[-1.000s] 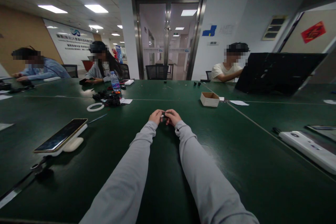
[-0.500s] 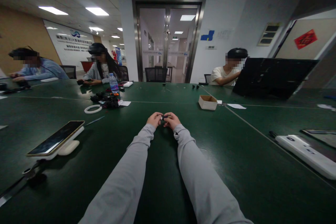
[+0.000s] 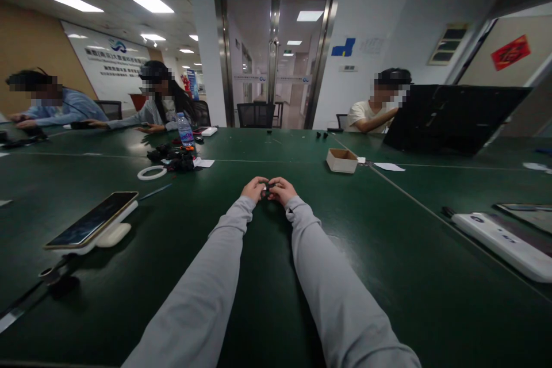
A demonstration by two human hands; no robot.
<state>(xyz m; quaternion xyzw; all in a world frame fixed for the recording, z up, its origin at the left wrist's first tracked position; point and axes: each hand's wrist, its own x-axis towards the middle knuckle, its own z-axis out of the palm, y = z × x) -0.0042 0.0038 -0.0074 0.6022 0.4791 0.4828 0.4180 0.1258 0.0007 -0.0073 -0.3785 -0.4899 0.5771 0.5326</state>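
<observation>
My two arms in grey sleeves stretch forward over the dark green table (image 3: 276, 276). Both hands meet at the middle, fingertips close together. Between them sits a small dark object with a shiny silvery part (image 3: 266, 188); its kind is too small to make out. My left hand (image 3: 254, 188) pinches its left, silvery end. From the other side my right hand (image 3: 283, 190) grips the dark end with bent fingers. The fingers hide most of the object.
Left lie a phone (image 3: 95, 218) on a white stand, a white ring (image 3: 152, 173), black gear (image 3: 172, 158) and a water bottle (image 3: 185, 131). A small cardboard box (image 3: 341, 161) stands right, beyond it a black monitor (image 3: 452, 118). Several people sit around the table.
The view has tilted slightly down, so the background sits higher. My hands stay together on the small object, fingers shifted a little. A co-worker at the left has stretched out an arm.
</observation>
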